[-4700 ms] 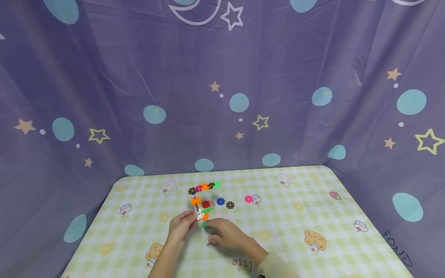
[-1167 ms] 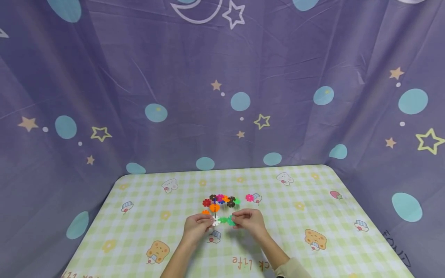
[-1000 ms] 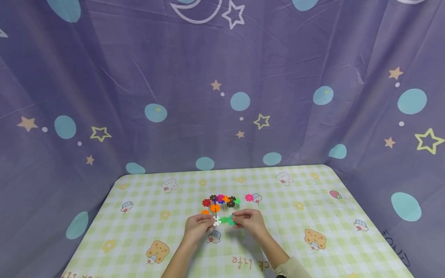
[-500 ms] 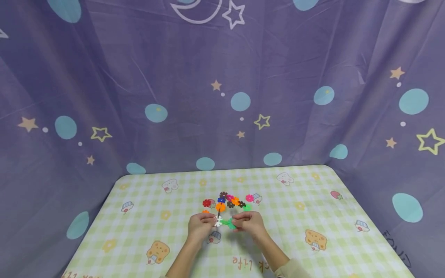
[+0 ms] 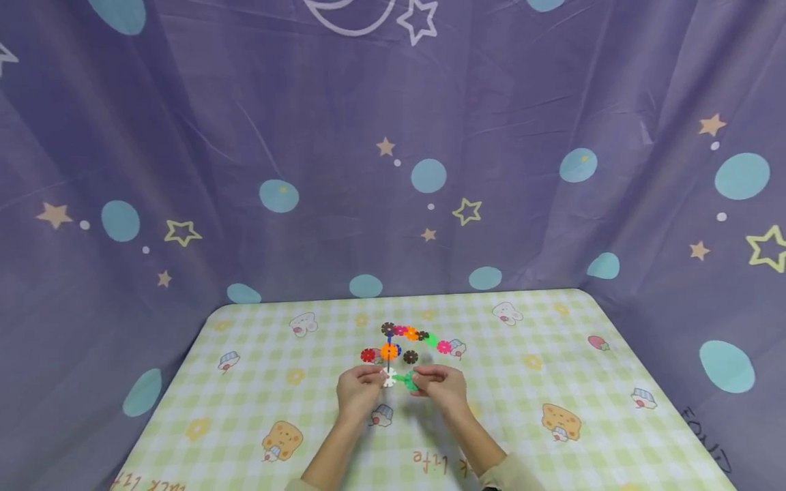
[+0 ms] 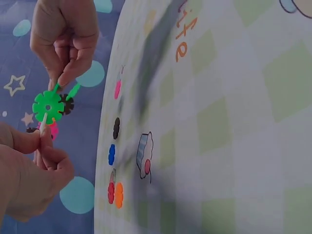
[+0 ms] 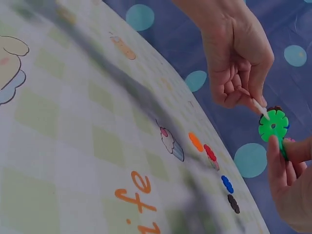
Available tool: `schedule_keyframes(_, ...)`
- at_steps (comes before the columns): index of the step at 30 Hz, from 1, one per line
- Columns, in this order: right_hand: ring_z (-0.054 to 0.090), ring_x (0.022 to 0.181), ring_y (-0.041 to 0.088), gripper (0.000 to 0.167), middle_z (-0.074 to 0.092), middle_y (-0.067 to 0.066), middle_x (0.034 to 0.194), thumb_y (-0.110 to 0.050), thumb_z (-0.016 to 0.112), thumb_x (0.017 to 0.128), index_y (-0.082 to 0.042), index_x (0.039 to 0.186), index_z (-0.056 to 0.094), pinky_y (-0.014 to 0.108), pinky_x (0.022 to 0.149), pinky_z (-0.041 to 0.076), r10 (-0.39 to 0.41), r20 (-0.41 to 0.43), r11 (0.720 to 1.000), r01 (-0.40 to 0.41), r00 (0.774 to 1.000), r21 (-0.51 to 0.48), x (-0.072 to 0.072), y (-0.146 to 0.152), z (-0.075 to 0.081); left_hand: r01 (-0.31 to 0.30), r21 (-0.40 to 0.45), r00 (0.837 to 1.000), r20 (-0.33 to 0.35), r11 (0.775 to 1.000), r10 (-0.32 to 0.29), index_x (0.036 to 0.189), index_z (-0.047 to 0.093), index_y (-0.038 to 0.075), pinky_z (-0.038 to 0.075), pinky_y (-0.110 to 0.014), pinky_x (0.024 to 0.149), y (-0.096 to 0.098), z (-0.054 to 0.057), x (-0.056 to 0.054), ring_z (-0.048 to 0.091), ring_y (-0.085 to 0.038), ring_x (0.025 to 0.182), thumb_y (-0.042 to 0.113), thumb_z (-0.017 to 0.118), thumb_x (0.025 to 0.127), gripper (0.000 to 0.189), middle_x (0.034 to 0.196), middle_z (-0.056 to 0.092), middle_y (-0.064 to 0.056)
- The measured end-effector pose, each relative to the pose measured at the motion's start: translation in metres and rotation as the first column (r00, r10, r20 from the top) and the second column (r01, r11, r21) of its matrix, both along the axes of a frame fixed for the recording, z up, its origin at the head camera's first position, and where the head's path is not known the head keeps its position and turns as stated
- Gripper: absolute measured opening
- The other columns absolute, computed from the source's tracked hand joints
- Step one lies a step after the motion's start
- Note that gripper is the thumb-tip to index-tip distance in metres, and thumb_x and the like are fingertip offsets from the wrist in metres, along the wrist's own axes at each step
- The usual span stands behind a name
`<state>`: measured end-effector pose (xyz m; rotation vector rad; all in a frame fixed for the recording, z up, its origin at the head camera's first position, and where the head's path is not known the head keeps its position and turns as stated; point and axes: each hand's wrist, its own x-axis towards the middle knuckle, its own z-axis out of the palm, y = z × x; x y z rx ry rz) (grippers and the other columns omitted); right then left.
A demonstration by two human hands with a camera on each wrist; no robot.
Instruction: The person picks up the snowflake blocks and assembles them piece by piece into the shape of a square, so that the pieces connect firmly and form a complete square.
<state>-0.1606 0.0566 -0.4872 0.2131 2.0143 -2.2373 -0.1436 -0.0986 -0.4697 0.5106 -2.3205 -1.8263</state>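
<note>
Vs 0.5 s ago: the disc chain (image 5: 385, 352) is raised in the head view, its far row now seen well above the loose brown disc (image 5: 410, 356) instead of level with it. Chain is held just below frame centre. White disc (image 5: 389, 378) is pinched between left hand (image 5: 359, 392) thumb and fingertips; end green disc (image 5: 411, 382) is pinched likewise by the right hand (image 5: 445, 391). Middle green disc (image 6: 40, 110) is seen between, touching both. Loose red disc (image 5: 368, 355) is seen left of the chain.
</note>
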Motion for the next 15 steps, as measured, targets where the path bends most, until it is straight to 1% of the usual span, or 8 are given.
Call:
schedule_keyframes(4, 0.069, 0.068, 0.008, 0.035, 0.074, 0.013, 0.095, -0.007, 0.069, 0.087, 0.014, 0.113, 0.061, 0.029, 0.07, 0.06, 0.043, -0.003, 0.998, -0.043, 0.999, -0.054, -0.007, 0.002, -0.002, 0.022, 0.06, 1.0, -0.007, 0.998, -0.021, 0.095, 0.069, -0.008, 0.051, -0.017, 0.057, -0.004, 0.003, -0.003, 0.059, -0.004, 0.065, -0.001, 0.067, 0.08, 0.017, 0.089, 0.074, -0.018)
schedule_keyframes(7, 0.071, 0.078, 0.014, 0.04, 0.072, 0.016, 0.104, -0.021, 0.062, 0.094, 0.01, 0.12, 0.06, 0.03, 0.075, 0.06, 0.099, -0.069, 0.995, -0.1, 0.993, -0.01, -0.018, 0.005, -0.007, 0.025, 0.128, 1.0, 0.002, 0.991, -0.025, 0.101, 0.066, -0.01, 0.054, -0.019, 0.061, -0.009, 0.002, -0.008, 0.059, -0.004, 0.066, 0.0, 0.067, 0.083, 0.02, 0.085, 0.073, -0.013)
schedule_keyframes(9, 0.071, 0.088, 0.023, 0.041, 0.07, 0.019, 0.11, -0.025, 0.056, 0.097, 0.006, 0.123, 0.059, 0.034, 0.082, 0.059, 0.158, -0.147, 0.982, -0.139, 0.976, 0.131, -0.026, 0.008, -0.014, -0.005, 0.162, 1.0, 0.005, 0.987, 0.005, 0.104, 0.066, -0.01, 0.054, -0.02, 0.061, -0.013, 0.002, -0.012, 0.058, -0.004, 0.066, 0.001, 0.067, 0.085, 0.022, 0.081, 0.072, -0.007)
schedule_keyframes(10, 0.07, 0.095, 0.027, 0.04, 0.068, 0.021, 0.116, -0.025, 0.054, 0.099, 0.004, 0.125, 0.059, 0.037, 0.086, 0.058, 0.202, -0.187, 0.96, -0.157, 0.961, 0.232, -0.03, 0.01, -0.018, -0.023, 0.179, 1.0, 0.006, 0.984, 0.022, 0.105, 0.065, -0.01, 0.053, -0.019, 0.061, -0.016, 0.002, -0.014, 0.058, -0.004, 0.066, 0.002, 0.066, 0.085, 0.023, 0.08, 0.071, -0.005)
schedule_keyframes(11, 0.068, 0.103, 0.032, 0.038, 0.066, 0.022, 0.12, -0.024, 0.052, 0.099, 0.002, 0.127, 0.058, 0.041, 0.091, 0.056, 0.256, -0.217, 0.923, -0.171, 0.942, 0.343, -0.033, 0.012, -0.023, -0.038, 0.193, 0.999, 0.005, 0.98, 0.037, 0.106, 0.065, -0.011, 0.053, -0.018, 0.061, -0.019, 0.002, -0.016, 0.058, -0.004, 0.066, 0.002, 0.066, 0.086, 0.023, 0.08, 0.071, -0.004)
schedule_keyframes(12, 0.064, 0.111, 0.035, 0.038, 0.063, 0.022, 0.125, -0.022, 0.05, 0.1, 0.001, 0.129, 0.057, 0.044, 0.097, 0.052, 0.317, -0.238, 0.87, -0.181, 0.918, 0.459, -0.035, 0.014, -0.028, -0.053, 0.206, 0.999, 0.008, 0.977, 0.053, 0.106, 0.064, -0.011, 0.053, -0.018, 0.061, -0.021, 0.003, -0.017, 0.058, -0.004, 0.067, 0.003, 0.066, 0.087, 0.024, 0.08, 0.071, -0.003)
schedule_keyframes(13, 0.06, 0.117, 0.037, 0.038, 0.06, 0.022, 0.13, -0.02, 0.049, 0.1, 0.001, 0.131, 0.055, 0.046, 0.101, 0.049, 0.384, -0.25, 0.797, -0.182, 0.889, 0.575, -0.037, 0.015, -0.033, -0.063, 0.217, 0.998, 0.012, 0.974, 0.062, 0.108, 0.064, -0.011, 0.053, -0.018, 0.061, -0.024, 0.003, -0.018, 0.058, -0.005, 0.068, 0.003, 0.066, 0.087, 0.025, 0.081, 0.071, -0.003)
schedule_keyframes(15, 0.054, 0.126, 0.037, 0.04, 0.056, 0.02, 0.137, -0.018, 0.05, 0.099, 0.0, 0.135, 0.052, 0.049, 0.107, 0.042, 0.502, -0.248, 0.63, -0.153, 0.829, 0.762, -0.039, 0.018, -0.041, -0.073, 0.23, 0.997, 0.021, 0.97, 0.07, 0.11, 0.063, -0.012, 0.053, -0.019, 0.062, -0.028, 0.004, -0.019, 0.058, -0.005, 0.069, 0.004, 0.065, 0.088, 0.027, 0.082, 0.071, -0.003)
